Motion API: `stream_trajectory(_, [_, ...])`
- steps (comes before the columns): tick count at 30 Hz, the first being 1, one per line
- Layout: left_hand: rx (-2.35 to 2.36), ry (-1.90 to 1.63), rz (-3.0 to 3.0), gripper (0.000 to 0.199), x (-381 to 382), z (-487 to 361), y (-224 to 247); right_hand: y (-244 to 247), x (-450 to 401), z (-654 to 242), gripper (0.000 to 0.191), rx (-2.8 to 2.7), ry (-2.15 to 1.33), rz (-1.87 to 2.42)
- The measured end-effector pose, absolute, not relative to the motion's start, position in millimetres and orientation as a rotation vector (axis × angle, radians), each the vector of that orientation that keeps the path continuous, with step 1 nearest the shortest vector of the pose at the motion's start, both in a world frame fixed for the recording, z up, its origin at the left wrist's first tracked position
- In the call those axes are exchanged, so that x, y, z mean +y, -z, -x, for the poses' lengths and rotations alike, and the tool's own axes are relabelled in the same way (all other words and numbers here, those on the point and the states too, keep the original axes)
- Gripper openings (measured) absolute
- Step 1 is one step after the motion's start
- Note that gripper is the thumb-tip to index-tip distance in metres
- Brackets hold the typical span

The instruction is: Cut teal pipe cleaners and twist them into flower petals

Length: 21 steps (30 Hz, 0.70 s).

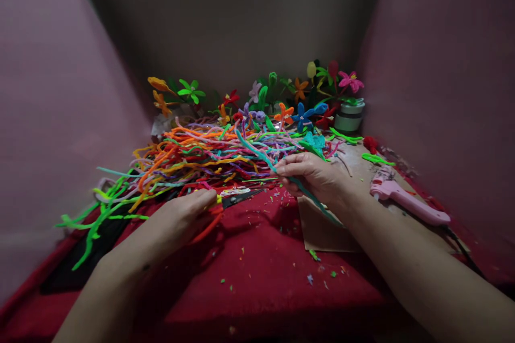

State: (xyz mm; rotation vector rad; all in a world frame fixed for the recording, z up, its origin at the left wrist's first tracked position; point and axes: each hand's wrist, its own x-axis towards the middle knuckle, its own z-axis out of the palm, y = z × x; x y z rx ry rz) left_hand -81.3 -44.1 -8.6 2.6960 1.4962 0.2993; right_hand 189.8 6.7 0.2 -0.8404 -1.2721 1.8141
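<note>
My right hand (311, 174) pinches a teal pipe cleaner (257, 151) between thumb and fingers. One end slants up over the pile, and the other trails down beside my wrist. Lower on the left, my left hand (193, 211) is closed around the red-orange handles of a pair of scissors (241, 198). Their dark blades point right, just above the red cloth; some of the handle is hidden by my fingers. Behind both hands spreads a big heap of multicoloured pipe cleaners (193, 158). A turquoise pipe-cleaner flower (314, 142) lies just beyond my right hand.
A pink glue gun (410, 201) rests on a brown board (330, 233) at right. Pipe-cleaner flowers line the back, with a pale jar (349, 116) among them. Colourful scraps dot the red cloth (265, 278). A black flat object (86, 252) lies at left.
</note>
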Motion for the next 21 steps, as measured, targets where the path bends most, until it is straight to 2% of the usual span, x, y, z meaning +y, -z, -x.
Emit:
stream_trajectory(5, [1.520, -0.075, -2.595, 0.012, -36, 90, 7, 0, 2, -185, 0.015, -1.254, -1.771, 0.800])
stream_trajectory(8, [1.495, -0.128, -2.476, 0.015, -38, 76, -6, 1, -2, -180, 0.017, -1.202, -1.813, 0.782])
stream_trajectory(12, [1.445, -0.715, -2.100, 0.024, -42, 34, -23, -1, -10, -172, 0.018, -1.223, -1.873, 0.797])
stream_trajectory(16, [1.233, -1.126, -1.543, 0.026, -37, -3, -26, -1, -17, -165, 0.015, -1.276, -1.882, 0.784])
stream_trajectory(21, [1.103, -1.373, -1.270, 0.031, -23, -11, -19, 6, -17, -165, 0.020, -1.316, -1.947, 0.694])
